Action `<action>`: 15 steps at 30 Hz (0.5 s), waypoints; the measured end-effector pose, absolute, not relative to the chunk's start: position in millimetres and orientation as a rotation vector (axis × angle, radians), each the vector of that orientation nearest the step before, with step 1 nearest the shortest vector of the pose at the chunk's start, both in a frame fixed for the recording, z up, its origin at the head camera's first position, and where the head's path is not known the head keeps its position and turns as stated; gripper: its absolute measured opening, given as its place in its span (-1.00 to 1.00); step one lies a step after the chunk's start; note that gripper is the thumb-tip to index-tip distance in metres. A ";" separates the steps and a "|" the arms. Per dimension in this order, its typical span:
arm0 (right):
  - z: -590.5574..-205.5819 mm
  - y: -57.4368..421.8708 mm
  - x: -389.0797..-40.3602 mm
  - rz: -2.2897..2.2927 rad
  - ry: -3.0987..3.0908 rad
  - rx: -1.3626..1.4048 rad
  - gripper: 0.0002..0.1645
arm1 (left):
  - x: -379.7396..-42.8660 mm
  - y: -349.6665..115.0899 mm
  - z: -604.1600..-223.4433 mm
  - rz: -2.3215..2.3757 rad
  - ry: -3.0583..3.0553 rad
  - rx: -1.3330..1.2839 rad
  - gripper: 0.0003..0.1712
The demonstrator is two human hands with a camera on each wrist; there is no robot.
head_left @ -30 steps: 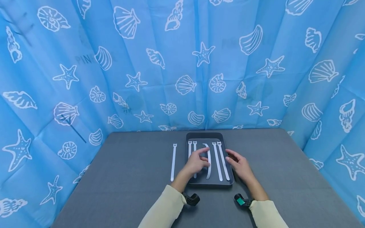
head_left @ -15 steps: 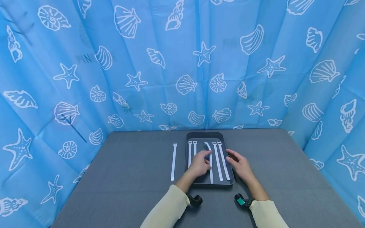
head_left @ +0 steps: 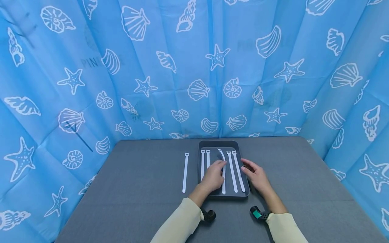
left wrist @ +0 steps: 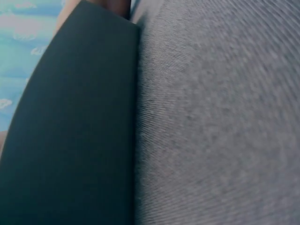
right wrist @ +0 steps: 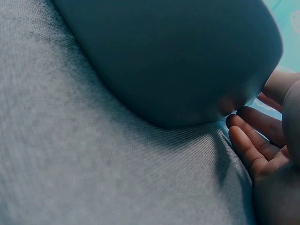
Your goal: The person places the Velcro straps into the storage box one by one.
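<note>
Inside a dark grey tray (head_left: 218, 144), my left hand (head_left: 213, 177) pinches a white cable strap (head_left: 224, 187) between thumb and finger. The strap's slotted top end bends to the left, while its lower part runs straight toward the tray's near edge. To its right lie two more straps, one white strap (head_left: 232, 172) and an outer strap (head_left: 239, 172), side by side. Two others, a left strap (head_left: 202, 162) and its neighbour strap (head_left: 208, 157), are partly hidden behind my left hand. My right hand (head_left: 256, 177) rests at the tray's right side, fingers loosely bent, holding nothing.
Left of the tray, a single white strap (head_left: 185, 173) lies on the grey cloth-covered table (head_left: 146, 182). A blue curtain (head_left: 182, 67) with shell prints hangs behind and along both sides. In both wrist views the tray's outer wall (left wrist: 79, 117) fills much of the picture.
My left hand has moved right and slightly toward me with the strap. Once arched, the strap now lies straighter in its lower part. The right hand has stayed in place.
</note>
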State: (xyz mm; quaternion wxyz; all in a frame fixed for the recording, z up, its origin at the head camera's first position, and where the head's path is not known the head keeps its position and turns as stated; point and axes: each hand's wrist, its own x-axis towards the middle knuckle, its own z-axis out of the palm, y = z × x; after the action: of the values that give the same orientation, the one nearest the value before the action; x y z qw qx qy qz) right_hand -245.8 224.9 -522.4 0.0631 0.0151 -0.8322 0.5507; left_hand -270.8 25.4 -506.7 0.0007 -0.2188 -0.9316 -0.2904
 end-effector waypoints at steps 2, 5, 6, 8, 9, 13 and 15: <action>-522.6 225.0 -245.9 1.662 -2.513 0.048 -0.47 | -270.3 25.6 -506.6 -0.862 -2.930 -0.681 -0.25; -522.7 225.0 -246.0 1.659 -2.515 0.041 -0.47 | -270.2 24.5 -506.5 -0.783 -2.937 -0.667 -0.27; -522.7 225.0 -246.0 1.658 -2.516 0.039 -0.47 | -269.9 24.1 -506.3 -0.754 -2.937 -0.660 -0.28; -522.7 224.9 -245.9 1.656 -2.516 0.037 -0.47 | -269.0 23.2 -505.9 -0.701 -2.936 -0.647 -0.31; -522.8 224.9 -245.8 1.657 -2.515 0.039 -0.47 | -268.6 22.6 -505.8 -0.674 -2.935 -0.642 -0.33; -522.9 224.8 -245.4 1.657 -2.509 0.051 -0.47 | -266.7 20.6 -504.0 -0.581 -2.932 -0.641 -0.43; -522.9 224.9 -245.2 1.658 -2.508 0.054 -0.47 | -266.4 19.5 -503.4 -0.530 -2.933 -0.656 -0.47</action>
State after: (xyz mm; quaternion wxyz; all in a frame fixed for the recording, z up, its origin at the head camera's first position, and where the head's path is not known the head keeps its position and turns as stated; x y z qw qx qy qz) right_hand -245.2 224.9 -522.9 0.0675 0.0180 -0.8321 0.5502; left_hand -266.4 19.5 -503.4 0.0446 -0.2147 -0.9601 -0.1735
